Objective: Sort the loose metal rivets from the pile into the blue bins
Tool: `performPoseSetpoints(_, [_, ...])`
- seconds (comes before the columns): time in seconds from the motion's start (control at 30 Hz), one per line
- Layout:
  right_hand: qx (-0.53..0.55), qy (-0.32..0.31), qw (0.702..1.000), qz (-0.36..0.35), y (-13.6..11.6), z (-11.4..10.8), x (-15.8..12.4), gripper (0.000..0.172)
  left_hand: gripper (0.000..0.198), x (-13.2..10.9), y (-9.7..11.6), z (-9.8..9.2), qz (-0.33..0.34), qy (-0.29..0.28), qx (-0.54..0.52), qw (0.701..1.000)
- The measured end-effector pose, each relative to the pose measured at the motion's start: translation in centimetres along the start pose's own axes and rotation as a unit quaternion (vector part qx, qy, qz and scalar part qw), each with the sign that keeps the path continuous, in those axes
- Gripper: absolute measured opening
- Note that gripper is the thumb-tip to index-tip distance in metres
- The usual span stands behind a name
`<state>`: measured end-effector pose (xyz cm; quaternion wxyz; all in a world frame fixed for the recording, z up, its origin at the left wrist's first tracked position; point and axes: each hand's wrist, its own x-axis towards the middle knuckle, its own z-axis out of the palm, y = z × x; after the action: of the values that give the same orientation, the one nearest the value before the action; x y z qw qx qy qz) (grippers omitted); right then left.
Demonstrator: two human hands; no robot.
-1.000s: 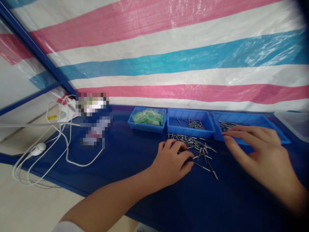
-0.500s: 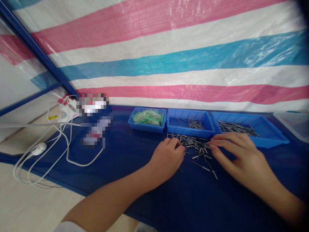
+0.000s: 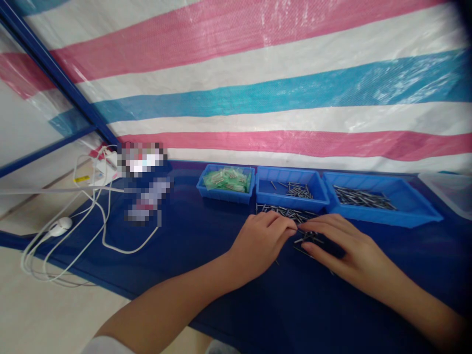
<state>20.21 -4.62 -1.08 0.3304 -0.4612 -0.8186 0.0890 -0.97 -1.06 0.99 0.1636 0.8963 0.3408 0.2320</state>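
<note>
A loose pile of thin metal pop rivets lies on the blue table, partly covered by both hands. My left hand is over the pile's near side, thumb and fingertips pinched together. What sits in that pinch is too small to make out. Close by on the right, my right hand reaches over the pile with its fingertips almost touching the left ones. Its thumb is apart from the forefinger, and nothing shows in its grasp. Behind the pile, a middle blue bin and a right blue bin contain similar rivets.
A small blue bin with green packets stands left of the others. A clear plastic container is at the far right. White cables loop over the table's left side. A striped sheet hangs behind.
My right hand has moved left from beside the right bin to my left fingertips, its thumb parting from the forefinger. My left fingers have shifted slightly right and are now pinched.
</note>
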Motion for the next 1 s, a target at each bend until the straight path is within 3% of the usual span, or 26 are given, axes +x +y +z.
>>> performPoseSetpoints(0.17, [0.095,-0.014,0.994,0.046,-0.5,0.5,-0.4,0.017,0.013,0.1,0.4,0.1,-0.068,-0.003,-0.228,0.971])
performPoseSetpoints(0.37, [0.13,-0.011,0.986,0.107,-1.1,0.5,-0.4,0.016,0.023,-0.1,0.3,1.1,-0.167,0.004,-0.411,0.896])
performPoseSetpoints(0.5, [0.168,0.011,0.974,0.152,-1.3,0.7,-0.3,0.015,0.03,0.0,0.3,1.3,-0.186,0.029,-0.513,0.837])
performPoseSetpoints(0.57, [0.202,0.031,0.963,0.176,-1.5,0.7,-0.1,0.016,0.029,0.0,0.5,1.3,-0.182,0.039,-0.539,0.822])
performPoseSetpoints(0.8, [0.291,0.023,0.931,0.22,-2.1,0.7,0.1,0.021,0.022,-0.1,0.8,0.9,-0.152,0.068,-0.477,0.863])
performPoseSetpoints(0.9, [0.283,-0.008,0.935,0.212,-2.2,0.8,0.0,0.022,0.017,0.0,0.7,0.7,-0.134,0.104,-0.43,0.887])
performPoseSetpoints(1.0, [0.26,-0.037,0.946,0.188,-2.1,0.9,-0.1,0.022,0.015,0.0,0.8,0.7,-0.13,0.115,-0.42,0.891])
